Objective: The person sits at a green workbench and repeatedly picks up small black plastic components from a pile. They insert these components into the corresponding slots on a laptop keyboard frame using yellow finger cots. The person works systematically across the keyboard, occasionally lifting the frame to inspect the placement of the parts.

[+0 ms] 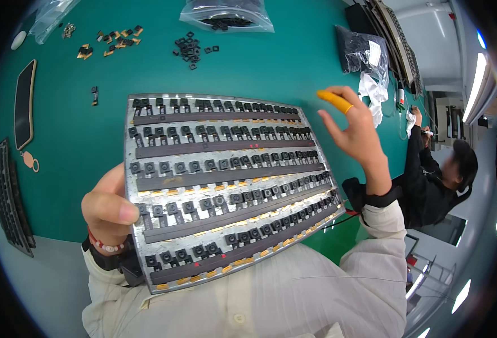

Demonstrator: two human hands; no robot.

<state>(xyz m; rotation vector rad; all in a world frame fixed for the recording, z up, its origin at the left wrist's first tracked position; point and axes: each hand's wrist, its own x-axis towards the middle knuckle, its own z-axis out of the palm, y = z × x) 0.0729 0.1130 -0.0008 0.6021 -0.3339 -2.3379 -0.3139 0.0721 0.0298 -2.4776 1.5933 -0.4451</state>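
My left hand grips the left edge of a silver metal plate, its thumb on top. The plate is tilted in front of my body, above the table's near edge. Rows of small black camera modules with gold-coloured flex tails stand on it, held along dark strips. Beyond the plate's far right corner, my right hand is raised in the air with fingers apart and nothing in it. An orange finger cot covers one of its fingers. The fingers of my left hand under the plate are hidden.
On the green table lie loose modules, a single module, small black square pieces and a zip bag. A phone and loaded plates lie left. Rightward are a dark bag, tissue and a co-worker.
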